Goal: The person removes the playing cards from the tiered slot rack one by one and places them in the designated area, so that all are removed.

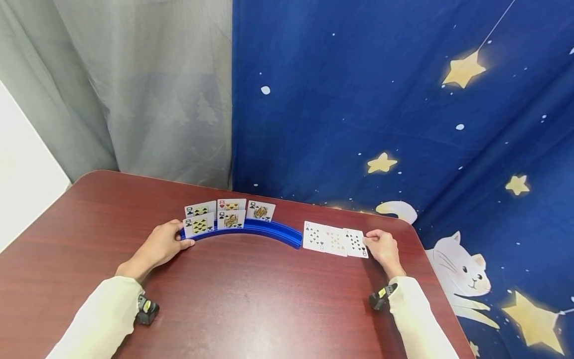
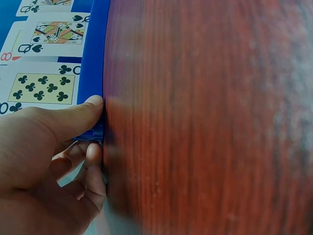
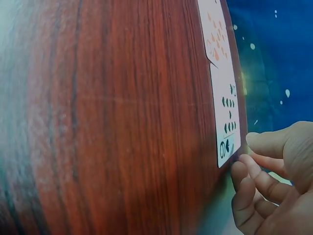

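The left hand point(image 1: 162, 243) pinches the blue holder's point(image 1: 280, 232) left end, its curled lower fingers point(image 2: 96, 180) visible only in the left wrist view; whether the right hand point(image 1: 382, 247) pinches the rightmost flat card point(image 1: 355, 243) is unclear. Between them, the holder arcs left to right, middle bowed far.

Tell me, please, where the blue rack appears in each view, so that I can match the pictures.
Head: the rack curves left of centre, below mid-height, the left hand gripping its left end.
Left wrist: upper left; the rack runs down from the top edge to that hand's thumb.
Right wrist: not in it.
Shared landmark: the red-brown table, in all three.
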{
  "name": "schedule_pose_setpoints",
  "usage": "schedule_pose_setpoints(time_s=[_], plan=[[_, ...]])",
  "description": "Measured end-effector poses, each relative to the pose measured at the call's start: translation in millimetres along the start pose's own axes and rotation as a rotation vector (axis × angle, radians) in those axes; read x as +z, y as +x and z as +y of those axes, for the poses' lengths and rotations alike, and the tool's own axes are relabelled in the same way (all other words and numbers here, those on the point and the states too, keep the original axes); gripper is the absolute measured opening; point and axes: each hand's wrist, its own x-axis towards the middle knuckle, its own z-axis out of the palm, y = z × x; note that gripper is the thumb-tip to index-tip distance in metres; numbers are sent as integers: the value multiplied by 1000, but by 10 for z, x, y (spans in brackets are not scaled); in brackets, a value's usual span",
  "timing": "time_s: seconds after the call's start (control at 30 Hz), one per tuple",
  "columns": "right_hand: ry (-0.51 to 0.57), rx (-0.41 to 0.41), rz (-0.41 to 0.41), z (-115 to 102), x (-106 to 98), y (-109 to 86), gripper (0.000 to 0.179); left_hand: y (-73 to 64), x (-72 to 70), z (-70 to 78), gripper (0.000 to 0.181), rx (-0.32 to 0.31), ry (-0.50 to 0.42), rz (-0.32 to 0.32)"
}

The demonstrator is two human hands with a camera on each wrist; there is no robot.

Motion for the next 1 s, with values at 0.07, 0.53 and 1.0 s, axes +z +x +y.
schedule_pose_setpoints(time_s=[0.07, 0.53, 1.0], plan=[[-8, -9, 17, -27, -8, 3, 24, 10, -6, 5, 27, -1, -3, -2], [37, -146, 90, -410, 42, -90, 20, 8, 42, 19, 28, -8, -21, 0], [214, -323, 34, -1021, 288, -282, 17, -15, -5, 2, 29, 3, -9, 8]])
